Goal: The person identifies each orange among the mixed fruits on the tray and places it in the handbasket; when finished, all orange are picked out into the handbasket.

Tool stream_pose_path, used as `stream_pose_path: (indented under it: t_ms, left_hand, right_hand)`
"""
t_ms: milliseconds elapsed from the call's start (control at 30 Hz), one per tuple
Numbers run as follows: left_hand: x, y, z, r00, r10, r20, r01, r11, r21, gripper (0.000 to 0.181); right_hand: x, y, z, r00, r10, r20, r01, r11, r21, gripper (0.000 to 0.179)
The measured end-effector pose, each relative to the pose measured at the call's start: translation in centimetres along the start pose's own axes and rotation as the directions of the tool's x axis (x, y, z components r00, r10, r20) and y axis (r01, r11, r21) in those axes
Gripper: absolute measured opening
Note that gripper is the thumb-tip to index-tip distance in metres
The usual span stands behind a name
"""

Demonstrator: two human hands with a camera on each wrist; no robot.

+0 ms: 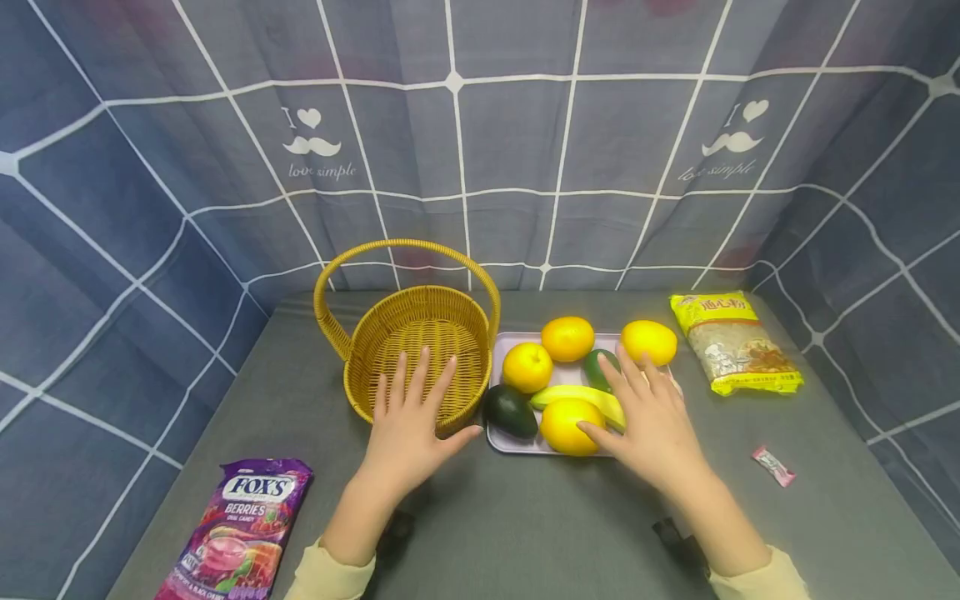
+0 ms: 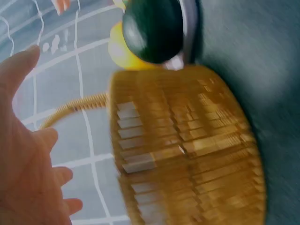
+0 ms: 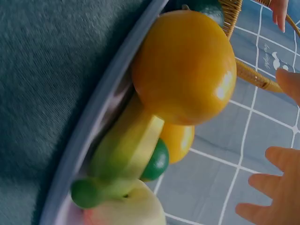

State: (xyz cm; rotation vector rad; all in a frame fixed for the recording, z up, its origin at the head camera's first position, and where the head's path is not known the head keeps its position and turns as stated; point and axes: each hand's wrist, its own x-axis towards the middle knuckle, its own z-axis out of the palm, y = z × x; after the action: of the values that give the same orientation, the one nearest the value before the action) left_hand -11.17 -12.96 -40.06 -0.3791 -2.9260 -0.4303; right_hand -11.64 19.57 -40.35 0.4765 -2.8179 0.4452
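Note:
My left hand [image 1: 408,442], fingers spread, is held over the front of a round wicker basket [image 1: 369,333] with a tall arched handle; nothing shows inside the basket. Over the right part of a pale purple tray [image 1: 506,340] my right hand [image 1: 652,421] spreads its fingers, holding nothing. The tray bears a banana [image 1: 558,396], a dark avocado [image 1: 510,412], a smaller green fruit [image 1: 597,371] and several yellow-orange fruits [image 1: 566,427]. In the right wrist view a pale, reddish peach-like fruit [image 3: 133,208] lies beside the banana; my right hand mostly covers it in the head view.
A purple Fox's Berries candy bag [image 1: 243,529] lies at the front left. On the right are a yellow food packet [image 1: 738,342] and a small pink wrapped candy [image 1: 774,465]. A grey checked curtain [image 1: 510,167] hangs behind the grey table [image 1: 525,525].

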Motion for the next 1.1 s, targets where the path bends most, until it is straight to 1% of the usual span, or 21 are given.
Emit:
stream_pose_path:
  t_ms: [100, 167, 233, 333, 467, 633, 767, 900, 1100]
  left_hand:
    - [-0.4, -1.4, 0.1, 0.998, -0.047, -0.048, 0.046, 0.999, -0.027, 0.097]
    - [-0.7, -2.3, 0.3, 0.992, -0.089, -0.089, 0.083, 0.995, -0.062, 0.100]
    - [-1.1, -3.3, 0.5, 0.982, -0.137, -0.127, 0.125, 0.987, -0.100, 0.103]
    - [-1.8, -4.4, 0.9, 0.964, -0.222, -0.149, 0.196, 0.965, -0.172, 0.106]
    - [-2.6, -5.5, 1.4, 0.944, -0.313, -0.103, 0.279, 0.927, -0.251, 0.108]
    - [-3.1, -6.4, 2.0, 0.926, -0.376, -0.037, 0.343, 0.878, -0.333, 0.108]
    - [-3.2, -6.6, 2.3, 0.907, -0.421, 0.001, 0.385, 0.828, -0.408, 0.109]
    - [-3.2, -6.8, 2.5, 0.895, -0.445, 0.036, 0.412, 0.793, -0.449, 0.111]
    - [-3.1, -6.9, 2.6, 0.892, -0.444, 0.086, 0.421, 0.746, -0.516, 0.112]
  right_hand:
    - [0.0, -0.2, 0.3, 1.000, -0.018, -0.004, 0.018, 0.998, 0.053, 0.086]
    - [-0.1, -0.4, 0.6, 1.000, -0.029, -0.002, 0.029, 0.994, 0.107, 0.081]
    - [-0.2, -0.5, 0.9, 0.999, -0.038, 0.003, 0.037, 0.989, 0.146, 0.077]
    - [-0.3, -0.6, 1.5, 0.998, -0.058, 0.009, 0.056, 0.985, 0.164, 0.074]
    - [-0.5, -0.5, 2.2, 0.998, -0.062, 0.031, 0.056, 0.986, 0.157, 0.074]
    - [-0.7, -0.3, 3.1, 0.997, -0.059, 0.056, 0.049, 0.985, 0.165, 0.075]
    - [-0.9, -0.2, 3.6, 0.996, -0.054, 0.075, 0.039, 0.982, 0.183, 0.073]
    - [-1.0, -0.2, 3.8, 0.995, -0.040, 0.093, 0.021, 0.980, 0.197, 0.073]
    - [-1.1, -0.2, 4.1, 0.996, -0.025, 0.091, 0.004, 0.975, 0.222, 0.073]
